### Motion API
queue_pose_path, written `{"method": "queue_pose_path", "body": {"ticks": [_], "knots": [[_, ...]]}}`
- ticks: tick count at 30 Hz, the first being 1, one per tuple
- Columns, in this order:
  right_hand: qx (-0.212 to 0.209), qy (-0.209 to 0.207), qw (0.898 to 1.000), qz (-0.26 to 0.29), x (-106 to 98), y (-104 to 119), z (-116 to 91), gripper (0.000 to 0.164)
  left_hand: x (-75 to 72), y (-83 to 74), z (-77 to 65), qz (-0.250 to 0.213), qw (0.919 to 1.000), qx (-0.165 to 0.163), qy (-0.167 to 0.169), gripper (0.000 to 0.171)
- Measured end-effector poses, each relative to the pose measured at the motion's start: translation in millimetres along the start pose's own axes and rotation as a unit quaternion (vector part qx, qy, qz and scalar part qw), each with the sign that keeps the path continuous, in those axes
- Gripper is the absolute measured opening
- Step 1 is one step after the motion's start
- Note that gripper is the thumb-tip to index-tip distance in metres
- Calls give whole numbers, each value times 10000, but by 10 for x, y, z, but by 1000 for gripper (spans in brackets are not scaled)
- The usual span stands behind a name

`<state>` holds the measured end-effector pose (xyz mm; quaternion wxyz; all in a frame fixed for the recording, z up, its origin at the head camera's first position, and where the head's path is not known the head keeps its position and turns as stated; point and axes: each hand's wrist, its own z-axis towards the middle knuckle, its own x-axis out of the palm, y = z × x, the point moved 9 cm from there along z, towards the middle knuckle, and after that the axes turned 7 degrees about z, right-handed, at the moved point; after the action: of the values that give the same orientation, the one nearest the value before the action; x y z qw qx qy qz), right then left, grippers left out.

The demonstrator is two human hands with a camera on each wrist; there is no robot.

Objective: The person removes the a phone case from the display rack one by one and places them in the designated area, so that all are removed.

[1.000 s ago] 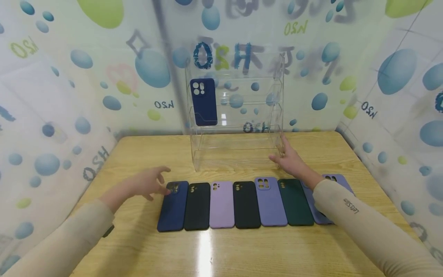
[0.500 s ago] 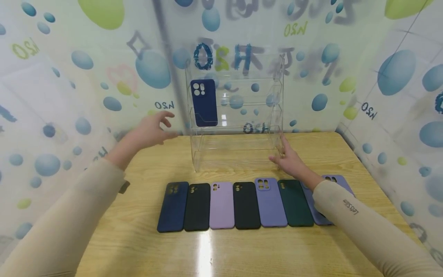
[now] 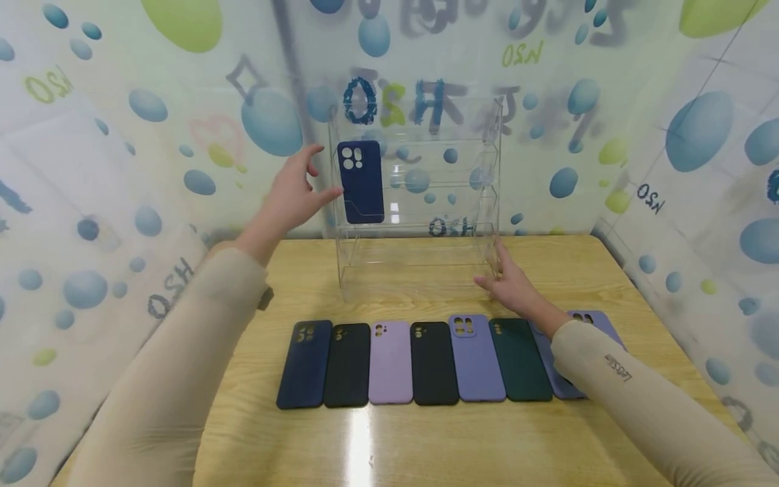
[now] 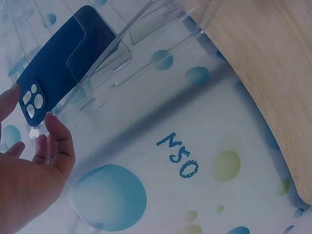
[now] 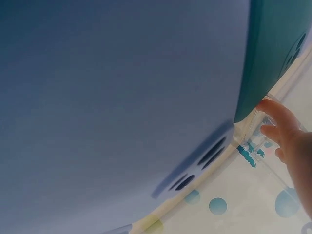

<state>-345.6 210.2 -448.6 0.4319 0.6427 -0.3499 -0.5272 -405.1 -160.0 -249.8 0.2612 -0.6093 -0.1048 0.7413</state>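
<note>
A clear acrylic display rack (image 3: 420,256) stands at the back of the table. One dark blue phone case (image 3: 364,193) leans upright in its left part. Beside that case is my left hand (image 3: 295,193), thumb and fingers spread; the thumb tip comes close to the case's left edge. In the left wrist view, the fingers lie around the camera-hole end of the blue case (image 4: 66,58), apparently not gripping it. My right hand (image 3: 514,287) holds the lower right side of the rack between thumb and fingers. Part of this grip is hidden in the right wrist view.
A row of phone cases lies in front of the rack: dark blue (image 3: 305,365), black (image 3: 347,365), lilac (image 3: 391,363), another black (image 3: 434,363), purple (image 3: 479,365), dark green (image 3: 520,358). More purple cases (image 3: 599,328) lie partly under the right arm. Patterned curtains surround the wooden table (image 3: 292,450).
My left hand has risen from the dark blue case at the row's left end to the case in the rack. The right hand stays at the rack's side.
</note>
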Motion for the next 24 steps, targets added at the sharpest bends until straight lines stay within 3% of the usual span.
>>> {"method": "queue_pose_path", "body": {"ticks": [7,16,20,24], "knots": [[-41,-51,10000,-8,-4,-6,-2,101,86,-83,158,136,9993,-203,280,96],[-34,-94,9999,-9,-2,-32,7,102,233,-13,277,-41,9973,-635,378,97],[-66,-88,9999,30,7,-20,3,102,273,-48,276,-7,9986,-469,253,91],[-87,-59,9999,75,13,5,1,102,232,-133,264,163,9996,-52,-237,81]]}}
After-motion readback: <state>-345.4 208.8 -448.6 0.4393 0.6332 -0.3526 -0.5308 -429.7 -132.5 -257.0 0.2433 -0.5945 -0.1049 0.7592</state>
